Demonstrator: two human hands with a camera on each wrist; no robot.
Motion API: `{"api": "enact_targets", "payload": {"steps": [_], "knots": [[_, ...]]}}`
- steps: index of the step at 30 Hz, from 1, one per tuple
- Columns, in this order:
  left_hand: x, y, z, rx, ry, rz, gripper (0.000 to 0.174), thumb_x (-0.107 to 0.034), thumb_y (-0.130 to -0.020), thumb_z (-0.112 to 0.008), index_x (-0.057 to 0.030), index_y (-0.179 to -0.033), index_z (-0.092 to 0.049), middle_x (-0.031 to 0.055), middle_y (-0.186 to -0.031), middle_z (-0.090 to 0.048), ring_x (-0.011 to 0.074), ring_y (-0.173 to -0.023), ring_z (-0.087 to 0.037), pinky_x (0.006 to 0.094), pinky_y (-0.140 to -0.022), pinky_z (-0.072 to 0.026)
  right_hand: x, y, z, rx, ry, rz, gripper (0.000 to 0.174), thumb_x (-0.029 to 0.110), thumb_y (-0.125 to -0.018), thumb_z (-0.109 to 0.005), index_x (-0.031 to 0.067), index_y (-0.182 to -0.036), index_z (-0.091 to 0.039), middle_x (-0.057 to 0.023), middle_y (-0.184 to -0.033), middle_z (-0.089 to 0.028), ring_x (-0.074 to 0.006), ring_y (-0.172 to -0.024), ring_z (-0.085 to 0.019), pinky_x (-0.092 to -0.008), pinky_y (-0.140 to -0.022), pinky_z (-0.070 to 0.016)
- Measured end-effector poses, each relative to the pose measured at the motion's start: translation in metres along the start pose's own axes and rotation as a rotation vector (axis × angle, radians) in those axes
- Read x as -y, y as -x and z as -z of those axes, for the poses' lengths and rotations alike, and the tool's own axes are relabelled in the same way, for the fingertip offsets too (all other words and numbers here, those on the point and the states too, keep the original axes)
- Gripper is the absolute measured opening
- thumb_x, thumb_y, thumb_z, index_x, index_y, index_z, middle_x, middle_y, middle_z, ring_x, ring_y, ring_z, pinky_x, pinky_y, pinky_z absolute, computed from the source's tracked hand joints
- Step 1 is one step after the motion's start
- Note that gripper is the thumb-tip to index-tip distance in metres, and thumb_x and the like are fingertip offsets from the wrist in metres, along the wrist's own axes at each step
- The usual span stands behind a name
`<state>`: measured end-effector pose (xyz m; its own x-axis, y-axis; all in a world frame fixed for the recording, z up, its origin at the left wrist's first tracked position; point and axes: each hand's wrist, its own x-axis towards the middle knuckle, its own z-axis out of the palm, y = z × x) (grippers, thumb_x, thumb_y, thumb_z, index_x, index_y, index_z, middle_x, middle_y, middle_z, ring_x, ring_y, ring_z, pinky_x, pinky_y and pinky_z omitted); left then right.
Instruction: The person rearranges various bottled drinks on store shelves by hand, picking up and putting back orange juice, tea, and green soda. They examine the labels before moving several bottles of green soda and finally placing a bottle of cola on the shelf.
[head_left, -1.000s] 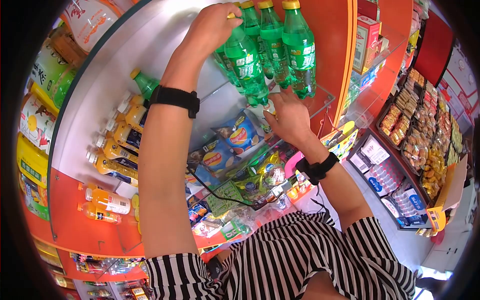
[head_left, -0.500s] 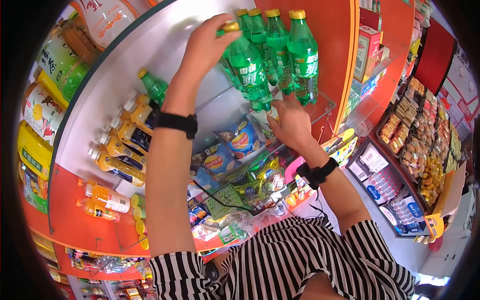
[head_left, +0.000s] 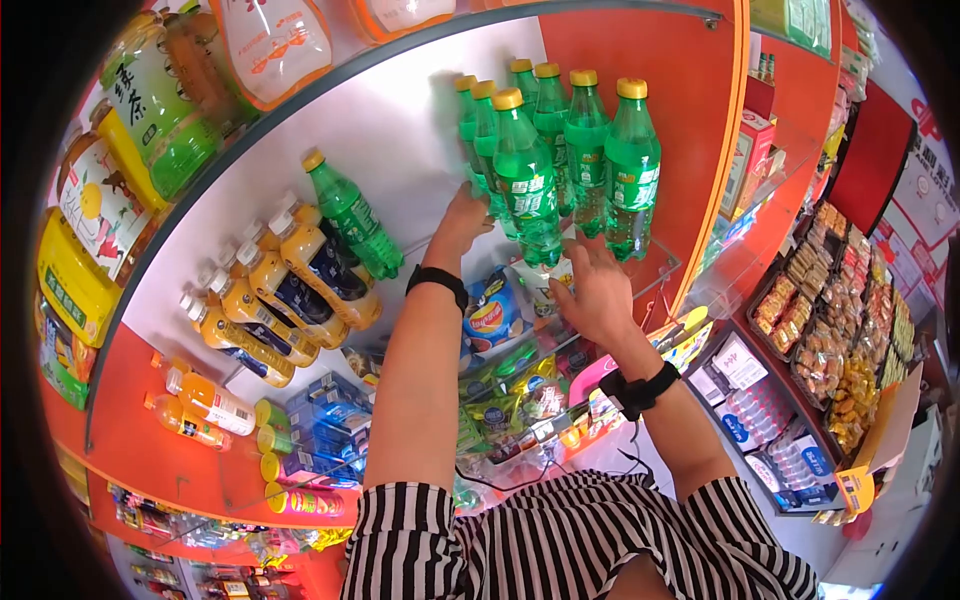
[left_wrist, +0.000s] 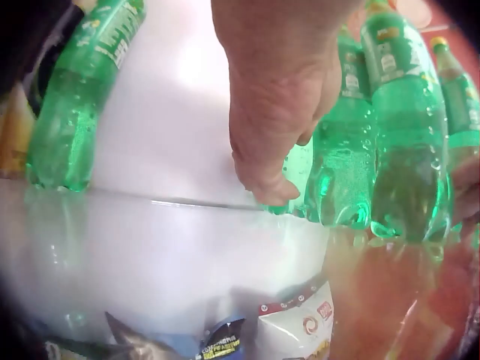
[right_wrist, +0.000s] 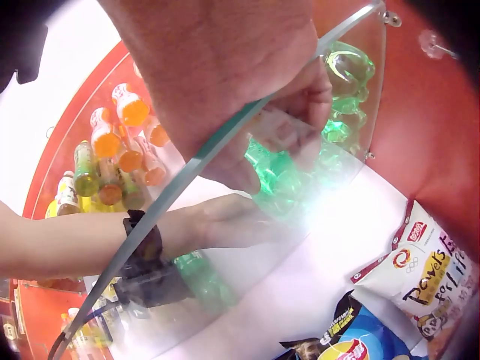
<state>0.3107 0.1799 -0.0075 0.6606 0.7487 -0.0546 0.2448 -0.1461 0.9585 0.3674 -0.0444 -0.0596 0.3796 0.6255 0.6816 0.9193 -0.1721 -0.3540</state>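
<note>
Several green bottles with yellow caps (head_left: 527, 185) stand close together on a glass shelf. My left hand (head_left: 466, 220) is low at the left side of the group; in the left wrist view its bent fingertips (left_wrist: 279, 192) touch a bottle's base, partly hidden by the hand. My right hand (head_left: 600, 295) is at the foot of the front bottles, thumb apart from the fingers, whose tips are partly hidden. Through glass, the right wrist view shows that hand (right_wrist: 232, 97) beside green bottle bases (right_wrist: 277, 176). A single green bottle (head_left: 352, 215) leans further left.
Yellow-brown bottles (head_left: 265, 310) stand left of the single green one. Snack bags (head_left: 495, 310) lie below the glass shelf. The curved edge of an upper shelf (head_left: 300, 75) runs overhead, with drinks on it. An orange panel (head_left: 680, 110) borders the right side.
My left hand has let go of the front bottle's cap and moved down to the bases at the group's left. My right hand stays at the front bases. The head view has shifted.
</note>
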Motion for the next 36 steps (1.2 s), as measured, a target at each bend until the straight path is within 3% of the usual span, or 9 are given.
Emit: {"api": "enact_targets", "payload": {"steps": [5, 15, 17, 18, 20, 36], "knots": [[0.007, -0.009, -0.013, 0.058, 0.004, -0.070, 0.041, -0.024, -0.093, -0.045, -0.0120, -0.131, -0.036, 0.0067, -0.109, -0.057, 0.0190, -0.086, -0.058, 0.0369, -0.082, -0.0469, 0.004, -0.002, 0.003, -0.029, 0.056, 0.048, 0.053, 0.022, -0.076, -0.064, 0.0004, -0.121, -0.045, -0.0144, -0.093, -0.060, -0.0312, -0.091, -0.056, -0.0430, -0.086, -0.0421], [0.010, -0.012, -0.023, 0.066, 0.132, -0.035, 0.039, -0.033, -0.093, -0.048, -0.0117, -0.125, -0.044, 0.0061, -0.106, -0.061, 0.0178, -0.089, -0.061, 0.0358, -0.080, -0.0488, 0.005, -0.003, 0.001, 0.020, 0.148, 0.012, 0.057, 0.025, -0.079, -0.063, -0.0007, -0.126, -0.043, -0.0139, -0.096, -0.060, -0.0299, -0.093, -0.055, -0.0410, -0.083, -0.0431], [0.013, -0.016, -0.020, 0.108, 0.104, -0.067, 0.043, -0.033, -0.092, -0.048, -0.0070, -0.125, -0.040, 0.0117, -0.110, -0.057, 0.0212, -0.090, -0.061, 0.0384, -0.073, -0.0541, 0.006, -0.004, 0.004, 0.186, 0.005, -0.094, 0.065, 0.024, -0.080, -0.064, 0.0024, -0.134, -0.035, -0.0235, -0.124, -0.050, -0.0448, -0.115, -0.045, -0.0482, -0.099, -0.0357], [0.013, -0.016, -0.020, 0.109, 0.104, -0.068, 0.043, -0.033, -0.092, -0.048, -0.0070, -0.125, -0.040, 0.0117, -0.110, -0.057, 0.0212, -0.090, -0.061, 0.0384, -0.073, -0.0541, 0.006, -0.004, 0.002, 0.184, 0.005, -0.095, 0.065, 0.024, -0.080, -0.064, 0.0024, -0.134, -0.035, -0.0235, -0.124, -0.050, -0.0448, -0.115, -0.045, -0.0482, -0.099, -0.0357], [0.011, -0.014, -0.022, 0.080, 0.118, -0.030, 0.037, -0.033, -0.093, -0.047, -0.0107, -0.123, -0.045, 0.0068, -0.105, -0.061, 0.0187, -0.089, -0.061, 0.0374, -0.081, -0.0496, 0.005, -0.002, -0.001, 0.026, 0.153, 0.013, 0.058, 0.025, -0.078, -0.063, -0.0012, -0.126, -0.043, -0.0135, -0.096, -0.060, -0.0296, -0.093, -0.055, -0.0409, -0.083, -0.0431], [0.002, -0.006, -0.029, 0.095, 0.095, 0.026, 0.034, -0.033, -0.094, -0.044, -0.0085, -0.115, -0.052, 0.0071, -0.104, -0.061, 0.0194, -0.091, -0.060, 0.0371, -0.080, -0.0506, 0.006, -0.002, -0.001, 0.048, 0.179, -0.017, 0.062, 0.027, -0.078, -0.064, -0.0021, -0.128, -0.041, -0.0143, -0.098, -0.060, -0.0312, -0.097, -0.054, -0.0419, -0.088, -0.0419]]}}
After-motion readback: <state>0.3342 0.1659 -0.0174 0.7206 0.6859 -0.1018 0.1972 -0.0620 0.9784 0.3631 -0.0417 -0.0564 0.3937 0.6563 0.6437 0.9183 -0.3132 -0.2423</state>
